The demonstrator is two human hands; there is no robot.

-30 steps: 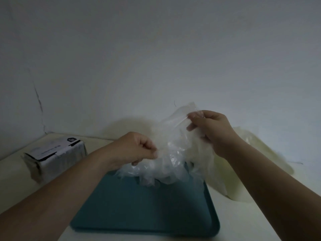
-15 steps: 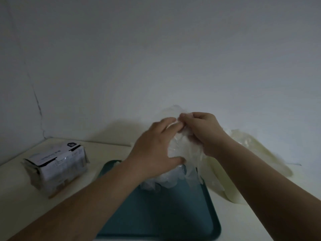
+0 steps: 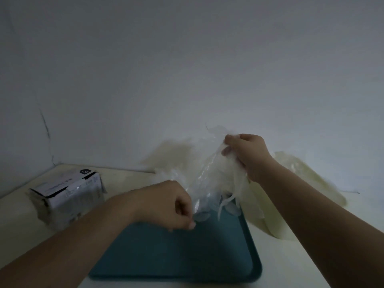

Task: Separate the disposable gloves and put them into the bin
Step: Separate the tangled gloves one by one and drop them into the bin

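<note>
Clump of clear disposable gloves (image 3: 209,173) stretched above the far end of a teal tray (image 3: 187,252); upper end pinched in the raised right hand (image 3: 246,154), lower end gripped in the fisted left hand (image 3: 168,204). Hands apart. Cardboard box (image 3: 66,194) left of tray, pale plastic bag (image 3: 307,188) right, both on the surface (image 3: 291,265)

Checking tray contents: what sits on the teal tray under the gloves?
Only dangling tips of the clear gloves touch the teal tray; its near part looks bare. The left hand hides the far-left part.
</note>
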